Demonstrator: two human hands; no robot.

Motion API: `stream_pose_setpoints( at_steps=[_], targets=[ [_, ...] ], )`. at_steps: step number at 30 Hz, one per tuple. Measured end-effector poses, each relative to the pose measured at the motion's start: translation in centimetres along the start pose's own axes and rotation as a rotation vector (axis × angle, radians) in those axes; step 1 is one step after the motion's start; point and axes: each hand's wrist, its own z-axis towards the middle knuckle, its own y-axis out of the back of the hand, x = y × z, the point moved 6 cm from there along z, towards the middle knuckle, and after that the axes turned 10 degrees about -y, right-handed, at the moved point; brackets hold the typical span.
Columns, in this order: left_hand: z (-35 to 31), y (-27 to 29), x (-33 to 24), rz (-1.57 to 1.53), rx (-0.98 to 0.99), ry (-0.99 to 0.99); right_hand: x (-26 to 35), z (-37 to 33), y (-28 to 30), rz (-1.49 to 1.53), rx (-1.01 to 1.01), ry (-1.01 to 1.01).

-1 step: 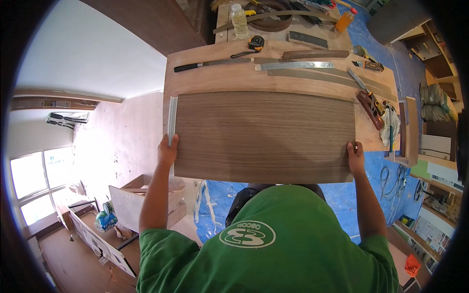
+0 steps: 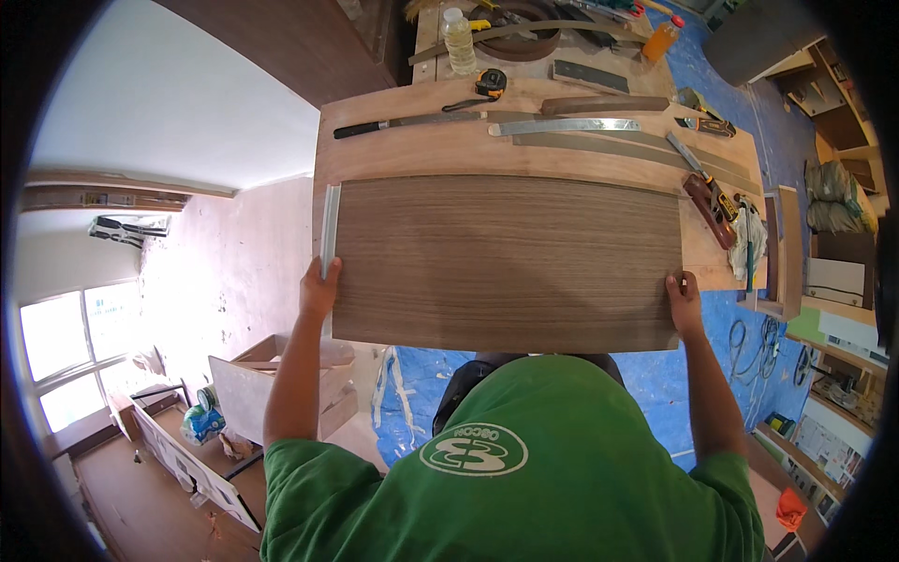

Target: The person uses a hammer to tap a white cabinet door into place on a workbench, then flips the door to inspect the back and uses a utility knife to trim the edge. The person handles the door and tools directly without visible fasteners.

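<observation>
A wide brown wood-grain panel [image 2: 506, 262] lies over the workbench top [image 2: 412, 159], its near edge reaching past the bench towards my body. Along its left edge runs a silvery metal strip [image 2: 331, 217]. My left hand [image 2: 319, 288] is closed around that edge, thumb upward, over the strip's lower stretch. On the opposite side my right hand [image 2: 684, 298] grips the panel's right edge near its front corner, fingers partly hidden. Right of the panel are a hand plane [image 2: 709, 211] with a reddish-brown body and a hammer [image 2: 749, 245] on a white cloth.
Beyond the panel lie a black-handled file [image 2: 361, 129], a tape measure [image 2: 490, 84], a metal ruler [image 2: 567, 125], a utility knife [image 2: 714, 125] and several wood strips. Two bottles, one clear [image 2: 459, 42] and one orange [image 2: 663, 39], stand farther back. Blue sheeting [image 2: 721, 375] covers the floor.
</observation>
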Motion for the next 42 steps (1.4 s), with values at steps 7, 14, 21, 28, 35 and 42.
stream_pose_setpoints(
  at_steps=[7, 14, 21, 28, 35, 42],
  targets=[
    [2.0, 4.2, -0.4, -0.386, 0.225, 0.105, 6.1, 0.8, 4.7, 0.043, 0.268, -0.019],
    [2.1, 4.2, 0.8, -0.281, 0.23, 0.097, 6.4, 1.5, 5.0, -0.126, 0.215, -0.021],
    [1.7, 1.1, 1.0, 0.169, 0.199, -0.116, 1.4, 2.4, 1.5, -0.047, 0.1, -0.015],
    [1.5, 1.0, -0.8, 0.366, 0.233, -0.109, 3.2, 0.6, 0.0, 0.089, 0.058, -0.118],
    [2.9, -0.3, 1.5, 0.491, 0.328, -0.109, 3.6, 0.8, -0.5, 0.186, 0.027, -0.165],
    [3.4, -0.6, -0.4, 0.548, 0.353, -0.057, 2.9, 2.9, -0.7, 0.149, 0.006, -0.184]
  ],
)
